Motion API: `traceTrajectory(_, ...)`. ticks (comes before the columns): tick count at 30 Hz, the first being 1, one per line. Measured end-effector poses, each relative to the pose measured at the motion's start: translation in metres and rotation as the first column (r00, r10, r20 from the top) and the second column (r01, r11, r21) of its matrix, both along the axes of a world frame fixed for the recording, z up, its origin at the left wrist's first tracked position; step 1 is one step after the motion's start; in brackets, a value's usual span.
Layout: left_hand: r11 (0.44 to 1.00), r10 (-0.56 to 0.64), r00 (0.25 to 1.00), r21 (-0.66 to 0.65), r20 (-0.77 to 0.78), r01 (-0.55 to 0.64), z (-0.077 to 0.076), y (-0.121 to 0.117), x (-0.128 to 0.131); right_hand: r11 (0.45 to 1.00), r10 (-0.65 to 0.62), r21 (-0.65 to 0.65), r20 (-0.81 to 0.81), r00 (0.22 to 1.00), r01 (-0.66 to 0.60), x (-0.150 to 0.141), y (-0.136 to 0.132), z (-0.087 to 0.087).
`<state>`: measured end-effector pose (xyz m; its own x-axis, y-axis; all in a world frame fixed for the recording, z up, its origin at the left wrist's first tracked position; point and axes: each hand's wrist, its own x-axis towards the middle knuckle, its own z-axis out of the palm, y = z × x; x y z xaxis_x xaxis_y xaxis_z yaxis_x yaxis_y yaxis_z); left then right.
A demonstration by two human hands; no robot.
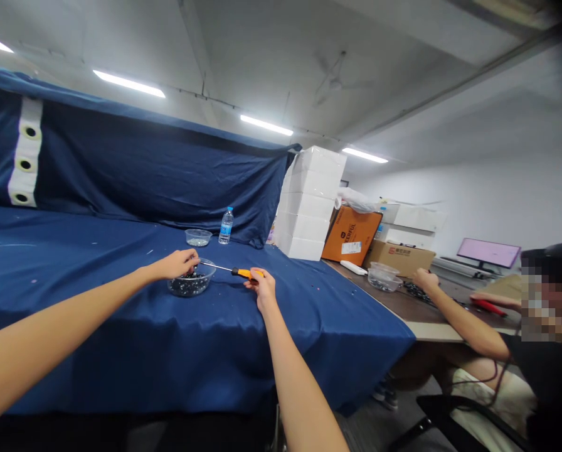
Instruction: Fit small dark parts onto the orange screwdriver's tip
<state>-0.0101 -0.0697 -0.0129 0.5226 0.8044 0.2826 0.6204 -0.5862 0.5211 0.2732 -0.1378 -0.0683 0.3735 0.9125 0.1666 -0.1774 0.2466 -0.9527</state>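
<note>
My right hand point(262, 289) grips the orange and black handle of a screwdriver point(248, 273). Its thin metal shaft points left, toward my left hand point(183, 263). The fingers of that hand are pinched together at the rim of a clear round bowl point(190, 285), close to the screwdriver's tip. Whatever the left fingers hold is too small to make out. Many small black pieces with light specks lie inside the bowl. Just behind it stands a smaller clear container point(198, 237) with small pale pieces in it.
A water bottle point(226, 226) stands upright at the back of the blue cloth point(309, 295). White boxes point(309, 207) are stacked beyond, beside an orange carton point(353, 235). At right, a co-worker point(478, 329) sits at a brown table holding a red-handled tool, near clear containers point(383, 277).
</note>
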Motion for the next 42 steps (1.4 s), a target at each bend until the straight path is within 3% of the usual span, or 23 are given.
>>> traceTrajectory(19,0.999,-0.028,0.954,0.008,-0.297,0.031,0.005,0.004,0.000,0.998,-0.023,0.051,-0.015,1.000,0.024,0.001,0.003,-0.003)
traceTrajectory(29,0.976,-0.215,0.933,-0.043,-0.290,0.211,0.010,0.010,0.009,0.999,-0.025,0.044,0.001,1.000,0.025,0.003,0.007,-0.006)
traceTrajectory(36,0.974,-0.219,0.928,-0.018,-0.300,0.224,0.009,0.016,0.018,0.998,-0.045,0.053,0.008,0.999,0.044,0.003,0.004,-0.006)
traceTrajectory(42,0.980,-0.197,0.966,-0.063,-0.166,0.189,0.009,0.015,0.012,0.997,-0.066,0.044,0.001,0.998,0.065,0.002,0.002,-0.004)
